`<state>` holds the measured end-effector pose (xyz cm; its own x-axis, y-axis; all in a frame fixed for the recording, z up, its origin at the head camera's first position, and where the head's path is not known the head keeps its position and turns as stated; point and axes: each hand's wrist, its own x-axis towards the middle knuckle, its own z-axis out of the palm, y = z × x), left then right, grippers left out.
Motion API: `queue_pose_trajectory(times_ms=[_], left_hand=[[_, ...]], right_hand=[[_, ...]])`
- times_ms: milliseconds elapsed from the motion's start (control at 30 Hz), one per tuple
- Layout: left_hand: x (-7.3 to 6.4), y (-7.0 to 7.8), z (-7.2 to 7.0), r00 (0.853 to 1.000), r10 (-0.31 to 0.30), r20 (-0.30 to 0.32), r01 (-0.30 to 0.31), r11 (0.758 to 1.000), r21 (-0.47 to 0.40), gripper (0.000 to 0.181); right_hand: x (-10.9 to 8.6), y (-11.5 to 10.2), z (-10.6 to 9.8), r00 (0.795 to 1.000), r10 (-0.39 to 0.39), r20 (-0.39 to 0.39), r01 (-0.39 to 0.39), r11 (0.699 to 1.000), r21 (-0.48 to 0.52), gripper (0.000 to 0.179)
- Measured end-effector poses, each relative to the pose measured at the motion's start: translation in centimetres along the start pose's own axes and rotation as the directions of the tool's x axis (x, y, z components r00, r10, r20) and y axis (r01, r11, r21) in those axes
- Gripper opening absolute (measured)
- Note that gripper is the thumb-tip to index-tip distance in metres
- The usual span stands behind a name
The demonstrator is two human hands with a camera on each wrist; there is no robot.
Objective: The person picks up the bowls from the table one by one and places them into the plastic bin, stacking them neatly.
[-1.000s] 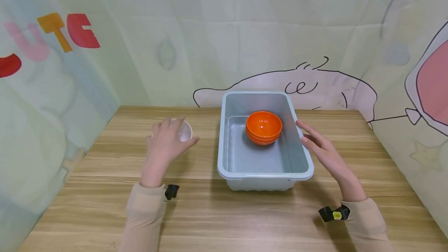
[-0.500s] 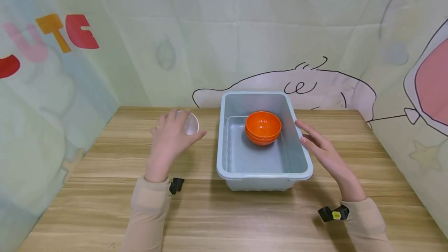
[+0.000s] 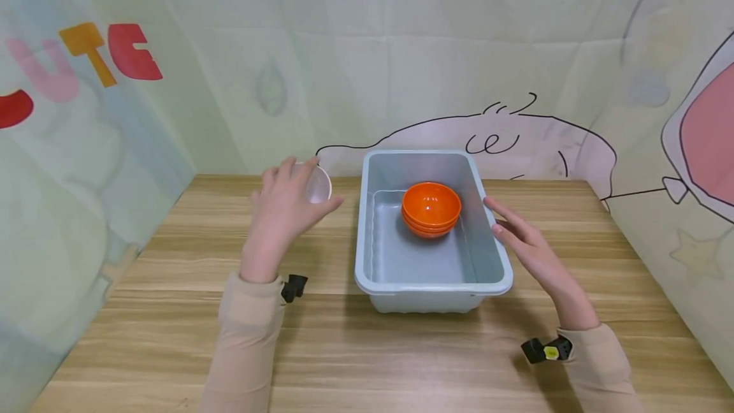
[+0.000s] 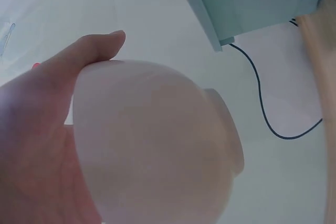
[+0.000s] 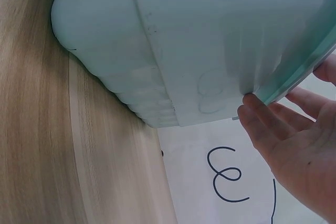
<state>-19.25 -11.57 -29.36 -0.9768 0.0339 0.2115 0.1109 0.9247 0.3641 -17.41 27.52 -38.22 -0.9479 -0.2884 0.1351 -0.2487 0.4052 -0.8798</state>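
My left hand (image 3: 283,209) holds a white bowl (image 3: 318,187) above the table, left of the tub, fingers and thumb spread round it. The left wrist view shows the smooth outside of this bowl (image 4: 152,140) and its foot ring, with the thumb along the rim. A light blue plastic tub (image 3: 432,287) stands in the middle of the table. Inside it, toward the back right, several orange bowls (image 3: 431,209) are stacked. My right hand (image 3: 530,244) holds the tub's right rim; in the right wrist view its fingers (image 5: 262,119) lie under the rim, the thumb at the edge.
The wooden table (image 3: 367,362) reaches back to a printed cloth backdrop (image 3: 258,81) with cartoon drawings and letters. Black straps with small devices (image 3: 547,350) sit at both wrists. The tub's left wall stands to the right of the white bowl.
My left hand has lifted the white bowl and moved it back and slightly right. The right hand, the tub and the orange bowls have stayed in place.
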Motion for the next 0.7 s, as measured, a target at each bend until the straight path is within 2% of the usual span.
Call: queue_pose_trajectory(times_ms=[267, 700], left_hand=[[0.6, 1.2, -0.6, 0.999, 0.015, -0.028, -0.016, 0.999, -0.031, 0.080], [1.4, 3.2, -1.3, 0.998, 0.052, -0.020, -0.053, 0.998, -0.029, 0.080]], right_hand=[[0.1, 0.1, -0.1, 1.000, 0.011, -0.001, -0.011, 1.000, 0.005, 0.050], [0.1, 0.3, -0.2, 1.000, 0.012, 0.004, -0.012, 1.000, -0.001, 0.050]])
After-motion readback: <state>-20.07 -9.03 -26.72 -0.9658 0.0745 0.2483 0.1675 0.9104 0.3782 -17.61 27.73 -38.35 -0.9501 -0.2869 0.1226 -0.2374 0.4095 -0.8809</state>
